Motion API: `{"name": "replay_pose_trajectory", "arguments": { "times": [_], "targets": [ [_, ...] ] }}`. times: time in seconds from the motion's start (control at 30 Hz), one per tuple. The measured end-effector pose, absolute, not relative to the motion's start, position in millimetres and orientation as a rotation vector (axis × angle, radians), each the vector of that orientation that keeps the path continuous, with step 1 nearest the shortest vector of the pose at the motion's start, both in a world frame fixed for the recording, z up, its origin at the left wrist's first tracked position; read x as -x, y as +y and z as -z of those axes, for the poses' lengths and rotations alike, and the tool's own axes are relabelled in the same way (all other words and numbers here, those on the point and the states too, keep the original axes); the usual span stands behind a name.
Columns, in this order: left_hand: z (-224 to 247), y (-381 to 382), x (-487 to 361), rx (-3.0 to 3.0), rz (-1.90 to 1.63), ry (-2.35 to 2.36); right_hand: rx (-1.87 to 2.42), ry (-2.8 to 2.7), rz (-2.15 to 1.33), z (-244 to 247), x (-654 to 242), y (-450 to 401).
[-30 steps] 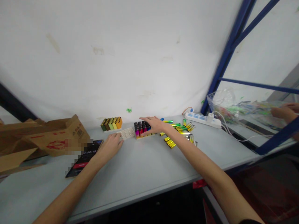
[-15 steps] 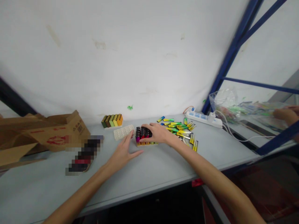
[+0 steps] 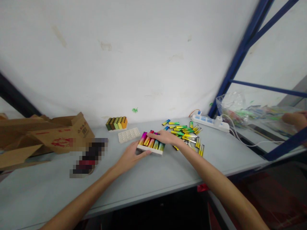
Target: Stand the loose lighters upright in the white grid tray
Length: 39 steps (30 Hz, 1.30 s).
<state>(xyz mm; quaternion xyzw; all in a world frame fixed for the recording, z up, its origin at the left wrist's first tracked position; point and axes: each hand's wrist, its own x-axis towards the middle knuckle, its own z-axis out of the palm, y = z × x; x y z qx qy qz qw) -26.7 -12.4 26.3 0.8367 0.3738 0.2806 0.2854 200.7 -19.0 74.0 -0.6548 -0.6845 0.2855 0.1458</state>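
Observation:
A white tray (image 3: 150,149) packed with shiny, colour-graded lighters (image 3: 150,141) is tilted back between my hands, so their sides and the tray's front edge show. My left hand (image 3: 130,156) grips the tray's left end, its thumb along the front edge. Over the top of the lighters lies my right hand (image 3: 165,136), fingers curled across them; their black tops are mostly hidden. Just behind my left hand rests an empty white tray with round hollows (image 3: 129,135). Loose gold, green and blue lighter pieces (image 3: 185,129) are scattered right of my right hand.
Another filled tray of green, yellow and orange lighters (image 3: 116,123) stands near the wall. Left are an open cardboard box (image 3: 64,135) and a pixelated dark item (image 3: 88,159). A power strip (image 3: 211,123), blue rack post (image 3: 236,60) and another person's hand (image 3: 295,119) are right.
My left hand has moved in from beside the tray and taken hold of its left end. The lighter tray has gone from standing upright to tilted back, my right hand still on it.

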Motion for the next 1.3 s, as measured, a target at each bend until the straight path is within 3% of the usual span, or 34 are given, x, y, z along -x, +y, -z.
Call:
{"name": "replay_pose_trajectory", "arguments": {
  "times": [0.3, 0.77, 1.3],
  "targets": [
    [-26.3, 7.3, 23.9, -2.109, -0.657, 0.93, 1.969, -1.911, -0.714, -55.4, -199.3, -24.4],
    [-26.1, 41.4, -2.1, -2.108, -0.455, 0.708, 1.746, -1.706, -0.495, -33.3, -211.3, -36.3],
    [-2.8, 4.8, -22.3, -2.087, -0.969, 0.75, 1.554, -1.546, -0.476, -17.9, -238.9, -23.3]
  ]
}}
